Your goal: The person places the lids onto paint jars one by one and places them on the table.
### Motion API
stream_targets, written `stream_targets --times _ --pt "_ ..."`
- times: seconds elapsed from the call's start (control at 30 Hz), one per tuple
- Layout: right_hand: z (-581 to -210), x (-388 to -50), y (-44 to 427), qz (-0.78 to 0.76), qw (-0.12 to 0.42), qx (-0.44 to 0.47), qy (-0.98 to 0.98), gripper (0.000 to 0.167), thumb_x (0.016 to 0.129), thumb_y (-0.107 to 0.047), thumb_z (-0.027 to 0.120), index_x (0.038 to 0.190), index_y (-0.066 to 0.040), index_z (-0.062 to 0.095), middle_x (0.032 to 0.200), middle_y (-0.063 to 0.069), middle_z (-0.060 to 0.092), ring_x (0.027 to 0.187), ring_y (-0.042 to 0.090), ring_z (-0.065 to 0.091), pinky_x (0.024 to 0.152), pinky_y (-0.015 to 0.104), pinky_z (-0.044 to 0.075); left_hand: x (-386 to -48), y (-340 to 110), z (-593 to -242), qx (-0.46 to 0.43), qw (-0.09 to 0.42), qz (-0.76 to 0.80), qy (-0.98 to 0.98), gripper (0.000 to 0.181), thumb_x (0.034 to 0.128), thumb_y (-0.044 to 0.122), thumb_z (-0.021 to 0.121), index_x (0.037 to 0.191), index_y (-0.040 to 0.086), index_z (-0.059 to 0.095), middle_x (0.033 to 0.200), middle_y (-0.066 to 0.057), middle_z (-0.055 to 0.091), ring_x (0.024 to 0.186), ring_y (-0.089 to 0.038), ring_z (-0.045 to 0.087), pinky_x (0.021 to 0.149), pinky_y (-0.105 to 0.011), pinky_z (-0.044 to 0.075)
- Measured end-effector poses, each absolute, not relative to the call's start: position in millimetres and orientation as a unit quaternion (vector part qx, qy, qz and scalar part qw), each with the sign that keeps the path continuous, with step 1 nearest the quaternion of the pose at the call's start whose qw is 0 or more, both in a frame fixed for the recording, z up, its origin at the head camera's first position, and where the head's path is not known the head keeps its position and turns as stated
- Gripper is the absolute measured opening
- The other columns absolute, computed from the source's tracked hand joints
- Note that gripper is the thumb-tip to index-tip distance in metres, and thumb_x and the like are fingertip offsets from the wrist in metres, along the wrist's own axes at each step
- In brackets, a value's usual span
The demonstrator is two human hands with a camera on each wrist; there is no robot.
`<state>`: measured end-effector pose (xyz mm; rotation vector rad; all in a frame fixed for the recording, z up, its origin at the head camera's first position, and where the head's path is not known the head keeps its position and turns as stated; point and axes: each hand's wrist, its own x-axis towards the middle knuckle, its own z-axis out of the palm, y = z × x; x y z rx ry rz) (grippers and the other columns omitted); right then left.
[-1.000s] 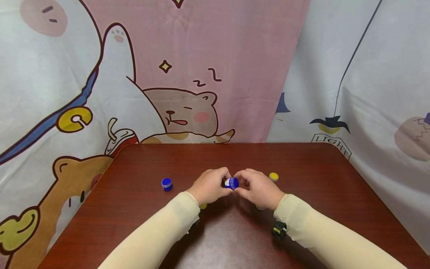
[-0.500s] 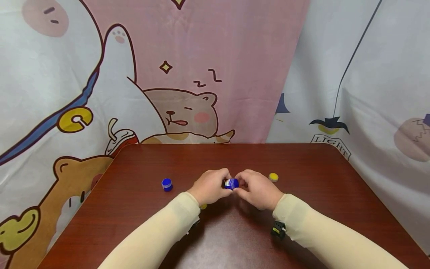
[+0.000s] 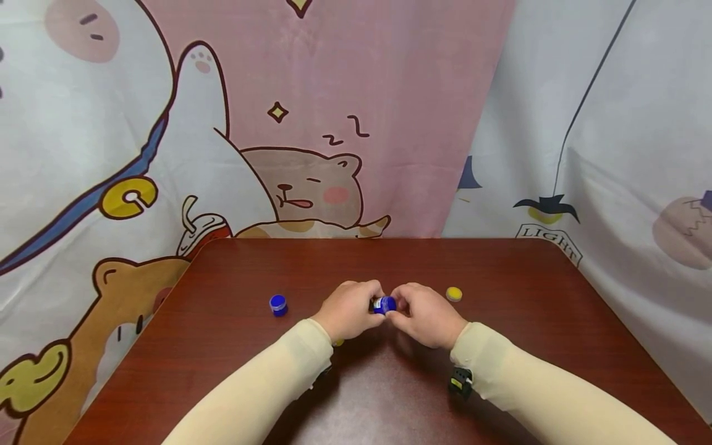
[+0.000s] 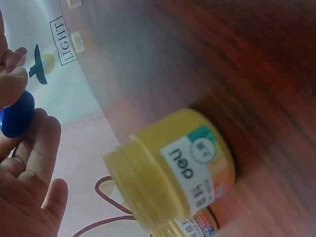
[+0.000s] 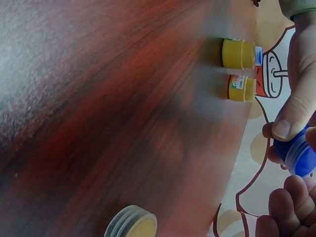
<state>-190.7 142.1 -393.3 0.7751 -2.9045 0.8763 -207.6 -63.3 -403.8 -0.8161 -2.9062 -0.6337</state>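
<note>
Cartoon animals [image 3: 319, 188] were printed on the cloth [image 3: 423, 93] behind the table [image 3: 500, 266]. Over the table, a small blue jar [image 3: 384, 305] was gripped by the curled left hand [image 3: 347, 309], and its end was pinched by the right hand [image 3: 427, 316], curled too. Two yellow jars [image 5: 238, 53] could be seen standing side by side.

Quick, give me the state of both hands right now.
Left hand: closed, holding a small blue cylindrical plastic-looking jar.
Right hand: fingers bent at the jar's end; whether they grip it cannot be told.
</note>
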Motion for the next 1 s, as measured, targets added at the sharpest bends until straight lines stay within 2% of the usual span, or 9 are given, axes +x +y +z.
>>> stream_targets --times 0.37,0.5,0.6,0.7,0.87,1.0 --pt "-390.3 -189.8 139.5 0.289 -0.009 0.222 -0.931 0.018 0.094 -0.025 0.079 0.098 -0.012 0.068 0.083 -0.001 0.057 0.070 0.012 0.053 0.062 0.025 0.047 -204.8 -62.9 -399.5 -0.274 0.043 -0.187 -0.942 0.025 0.0919 0.036 0.082 0.102 0.020 0.066 0.081 0.013 0.066 0.073 -0.007 0.058 0.100 -0.038 0.049" --pt "-388.5 -190.8 139.1 0.289 -0.005 0.213 -0.933 0.019 0.092 -0.026 0.079 0.097 -0.012 0.069 0.082 -0.002 0.059 0.068 0.011 0.053 0.060 0.025 0.047 -203.8 -61.8 -399.3 -0.283 0.057 -0.181 -0.940 0.026 0.0932 0.035 0.080 0.110 0.018 0.069 0.092 0.009 0.071 0.080 -0.008 0.062 0.104 -0.039 0.049" --pt "-387.1 -191.6 139.1 0.285 -0.004 0.207 -0.936 0.020 0.092 -0.027 0.080 0.097 -0.011 0.070 0.081 -0.002 0.059 0.068 0.011 0.054 0.058 0.025 0.048 -203.9 -61.1 -400.1 -0.296 0.072 -0.173 -0.937 0.032 0.0941 0.034 0.079 0.120 0.018 0.069 0.108 0.006 0.073 0.095 -0.010 0.067 0.104 -0.040 0.051" --pt "-385.8 -192.3 139.6 0.287 -0.004 0.204 -0.936 0.021 0.092 -0.030 0.081 0.098 -0.012 0.072 0.079 -0.003 0.060 0.067 0.011 0.055 0.057 0.025 0.048 -204.1 -61.2 -400.4 -0.307 0.087 -0.172 -0.932 0.035 0.0948 0.033 0.078 0.126 0.019 0.070 0.117 0.004 0.073 0.106 -0.013 0.069 0.103 -0.041 0.053" --pt "-383.8 -192.0 140.8 0.303 -0.006 0.214 -0.929 0.025 0.093 -0.035 0.081 0.101 -0.013 0.074 0.078 -0.005 0.062 0.067 0.010 0.056 0.057 0.025 0.050 -203.1 -64.3 -399.3 -0.308 0.087 -0.179 -0.930 0.030 0.0945 0.032 0.077 0.122 0.020 0.071 0.114 0.005 0.074 0.105 -0.012 0.069 0.103 -0.041 0.053" --pt "-382.5 -191.7 143.9 0.313 -0.008 0.217 -0.925 0.031 0.093 -0.037 0.081 0.109 -0.011 0.075 0.084 -0.005 0.066 0.072 0.010 0.058 0.063 0.026 0.052 -201.6 -70.3 -397.2 -0.297 0.082 -0.197 -0.931 0.030 0.0939 0.033 0.077 0.120 0.020 0.070 0.109 0.007 0.075 0.100 -0.011 0.071 0.102 -0.041 0.054"
